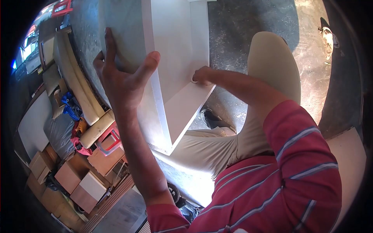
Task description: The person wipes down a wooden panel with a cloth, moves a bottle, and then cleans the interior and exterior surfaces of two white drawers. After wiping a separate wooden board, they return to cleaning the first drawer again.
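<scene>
A white box-like cabinet carcass [171,50] lies in front of me, its open side facing right. My left hand [126,83] is spread over its left outer side, thumb near the edge and fingers apart, with nothing in it. My right hand [203,75] is closed at the inner face of the near end panel [180,110]. A small pale curved edge shows by its fingertips; what it belongs to is too small to tell. The fingers hide most of what they hold.
My bent leg [274,62] and shoe [211,117] are right of the cabinet. At left lie long cushioned pieces [75,77], a red stool [110,140], a blue bag [70,105] and several wood offcuts [83,190]. A pale board [349,159] is at far right.
</scene>
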The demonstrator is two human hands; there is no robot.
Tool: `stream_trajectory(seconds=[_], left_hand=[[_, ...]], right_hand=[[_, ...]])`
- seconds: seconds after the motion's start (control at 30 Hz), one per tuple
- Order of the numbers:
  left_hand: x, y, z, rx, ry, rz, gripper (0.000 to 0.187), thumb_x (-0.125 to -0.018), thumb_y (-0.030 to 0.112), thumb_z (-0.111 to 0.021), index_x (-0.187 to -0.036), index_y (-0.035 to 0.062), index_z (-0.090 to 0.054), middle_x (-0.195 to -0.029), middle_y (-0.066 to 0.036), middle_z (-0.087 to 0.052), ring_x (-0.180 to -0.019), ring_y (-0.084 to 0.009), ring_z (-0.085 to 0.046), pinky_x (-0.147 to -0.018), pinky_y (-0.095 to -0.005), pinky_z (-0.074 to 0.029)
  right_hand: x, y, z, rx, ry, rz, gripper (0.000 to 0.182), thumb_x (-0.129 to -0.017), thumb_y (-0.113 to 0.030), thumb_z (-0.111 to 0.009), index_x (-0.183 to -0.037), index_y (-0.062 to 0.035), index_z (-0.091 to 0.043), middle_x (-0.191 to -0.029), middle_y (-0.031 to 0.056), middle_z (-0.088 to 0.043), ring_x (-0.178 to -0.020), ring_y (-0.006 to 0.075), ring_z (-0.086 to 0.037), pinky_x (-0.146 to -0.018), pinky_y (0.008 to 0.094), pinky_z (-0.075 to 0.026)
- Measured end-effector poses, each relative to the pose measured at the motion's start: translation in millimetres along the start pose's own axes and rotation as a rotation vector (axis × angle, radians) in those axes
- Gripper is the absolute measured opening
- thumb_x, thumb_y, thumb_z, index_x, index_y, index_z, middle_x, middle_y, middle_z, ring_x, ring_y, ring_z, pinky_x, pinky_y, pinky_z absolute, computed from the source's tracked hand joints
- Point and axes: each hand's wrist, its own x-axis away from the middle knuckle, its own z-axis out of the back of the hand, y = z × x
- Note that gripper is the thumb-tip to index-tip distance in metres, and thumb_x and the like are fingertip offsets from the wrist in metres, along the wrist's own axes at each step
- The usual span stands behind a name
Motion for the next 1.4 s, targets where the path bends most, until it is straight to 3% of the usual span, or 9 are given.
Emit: stream_trajectory(seconds=[0.07, 0.23, 0.37, 0.53, 0.97, 1.07, 1.17, 1.23, 1.4], left_hand=[[0, 1, -1, 0.004, 0.002, -0.002, 0.1, -0.053, 0.047, -0.076, -0.135, 0.0078, -0.035, -0.113, -0.025, -0.034, -0.096, -0.0374, -0.053, -0.075, -0.0415, -0.049], [0, 0, 1, -0.031, -0.004, -0.005, 0.101, -0.052, 0.048, -0.076, -0.135, 0.0088, -0.034, -0.113, -0.025, -0.034, -0.097, -0.0372, -0.053, -0.075, -0.0413, -0.05], [-2, -1, 3, -0.034, -0.004, -0.02, 0.1, -0.052, 0.047, -0.076, -0.135, 0.0089, -0.035, -0.113, -0.025, -0.034, -0.096, -0.0373, -0.053, -0.075, -0.0408, -0.05], [2, 3, 1, -0.012, 0.0, 0.006, 0.1, -0.052, 0.046, -0.077, -0.135, 0.0083, -0.035, -0.113, -0.026, -0.034, -0.096, -0.0371, -0.053, -0.075, -0.0406, -0.05], [1, 0, 2, -0.054, 0.013, -0.02, 0.098, -0.051, 0.043, -0.075, -0.133, 0.0063, -0.036, -0.112, -0.027, -0.035, -0.096, -0.0378, -0.052, -0.075, -0.0409, -0.05], [-1, 1, 1, -0.038, 0.012, -0.011, 0.098, -0.051, 0.043, -0.075, -0.134, 0.0063, -0.036, -0.112, -0.026, -0.036, -0.096, -0.0378, -0.052, -0.075, -0.041, -0.05], [0, -1, 0, -0.016, 0.007, 0.009, 0.098, -0.051, 0.043, -0.076, -0.133, 0.0063, -0.037, -0.112, -0.026, -0.036, -0.096, -0.0376, -0.052, -0.075, -0.0408, -0.05], [1, -2, 1, 0.004, 0.012, 0.014, 0.098, -0.051, 0.043, -0.076, -0.133, 0.0062, -0.037, -0.112, -0.026, -0.036, -0.096, -0.0375, -0.052, -0.075, -0.0406, -0.05], [1, 4, 2, -0.032, 0.018, 0.021, 0.098, -0.051, 0.043, -0.075, -0.133, 0.0057, -0.038, -0.112, -0.027, -0.036, -0.096, -0.0372, -0.053, -0.076, -0.041, -0.049]], right_hand=[[-3, -8, -11, 0.008, -0.055, 0.021, 0.023, -0.08, -0.021, -0.052, -0.1, -0.0135, -0.06, -0.104, 0.0083, -0.059, -0.095, 0.029, -0.059, -0.071, 0.0419, -0.049], [-12, -23, -10, 0.498, -0.171, -0.085, 0.027, -0.081, -0.024, -0.053, -0.105, -0.016, -0.058, -0.103, 0.0055, -0.059, -0.1, 0.023, -0.055, -0.071, 0.045, -0.046], [4, -33, 5, 0.616, -0.112, -0.047, 0.028, -0.082, -0.023, -0.051, -0.108, -0.0139, -0.057, -0.104, 0.0065, -0.058, -0.096, 0.024, -0.056, -0.071, 0.043, -0.045], [18, 0, 13, 0.193, -0.059, 0.048, 0.028, -0.083, -0.018, -0.05, -0.109, -0.0227, -0.057, -0.101, 0.0079, -0.057, -0.095, 0.0229, -0.057, -0.07, 0.0401, -0.045], [0, -16, 4, 0.569, -0.105, -0.011, 0.029, -0.081, -0.025, -0.055, -0.109, -0.0267, -0.057, -0.102, 0.0038, -0.058, -0.102, 0.0221, -0.052, -0.072, 0.0427, -0.045], [2, -18, 19, 0.513, -0.064, 0.055, 0.023, -0.08, -0.024, -0.055, -0.102, -0.0233, -0.062, -0.099, 0.0042, -0.059, -0.097, 0.0222, -0.055, -0.071, 0.0431, -0.045], [0, -5, 28, 0.548, -0.049, -0.142, 0.017, -0.079, -0.021, -0.054, -0.091, -0.0212, -0.066, -0.094, 0.0062, -0.06, -0.089, 0.0245, -0.059, -0.069, 0.0416, -0.047], [-5, 28, 21, 0.049, 0.112, -0.221, 0.017, -0.076, -0.015, -0.054, -0.084, -0.0199, -0.068, -0.089, 0.0091, -0.059, -0.083, 0.0277, -0.061, -0.068, 0.0394, -0.049], [11, 26, 20, -0.037, 0.157, 0.084, 0.024, -0.075, -0.018, -0.053, -0.097, -0.021, -0.063, -0.092, 0.009, -0.06, -0.087, 0.0289, -0.06, -0.069, 0.0385, -0.049]])
